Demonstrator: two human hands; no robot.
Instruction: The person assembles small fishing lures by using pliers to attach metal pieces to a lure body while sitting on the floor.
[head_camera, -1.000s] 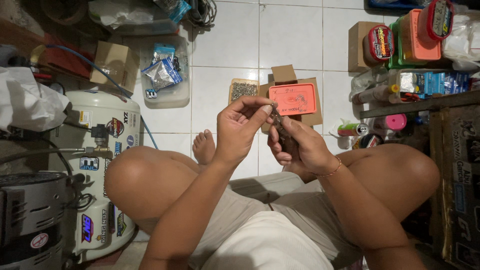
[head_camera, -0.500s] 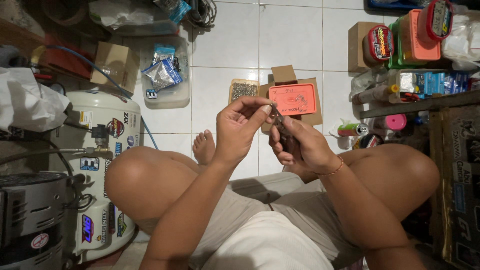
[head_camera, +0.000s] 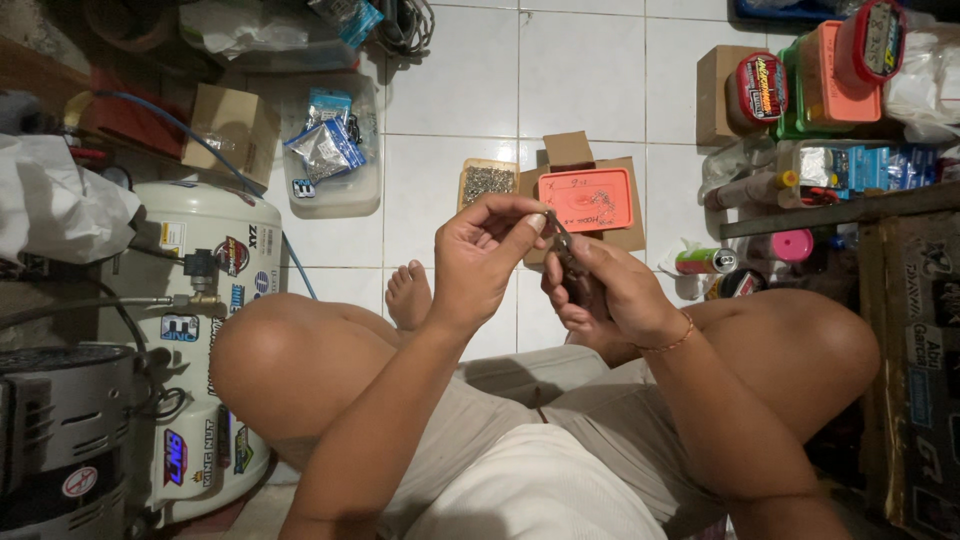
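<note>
Two hands meet over a small dark tool on a cluttered tiled floor

Both hands are raised between the knees of a person sitting cross-legged. The left hand (head_camera: 480, 255) is curled, its thumb and forefinger pinched together at the tip of a thin metal piece (head_camera: 556, 233) — too small to make out what it is. The right hand (head_camera: 610, 290) is wrapped closed around a small dark tool (head_camera: 575, 280), which sits in the palm and points up toward the pinch; most of the tool is hidden by the fingers.

Just beyond the hands, on the floor, lies an orange lid (head_camera: 585, 200) resting on an open cardboard box (head_camera: 570, 152), and the left fingertips overlap its near edge in this view. Beside it to the left is a small tray of metal screws (head_camera: 487, 182). Farther left stands a clear plastic tub (head_camera: 335, 190) with shiny foil packets inside, and a brown carton (head_camera: 235, 125) next to that.

At the left knee stands a cream-coloured compressor tank (head_camera: 215, 300), smooth and rounded, covered in stickers, with a brass fitting and a blue hose (head_camera: 180, 130) running off it. To the right, a drinks can (head_camera: 705, 261) lies on its side, and stacked containers (head_camera: 830, 75) — orange, green and red — crowd the corner.

The floor (head_camera: 580, 70) is glossy white tile with dark grout lines. One bare foot (head_camera: 408, 297) shows between the legs.
</note>
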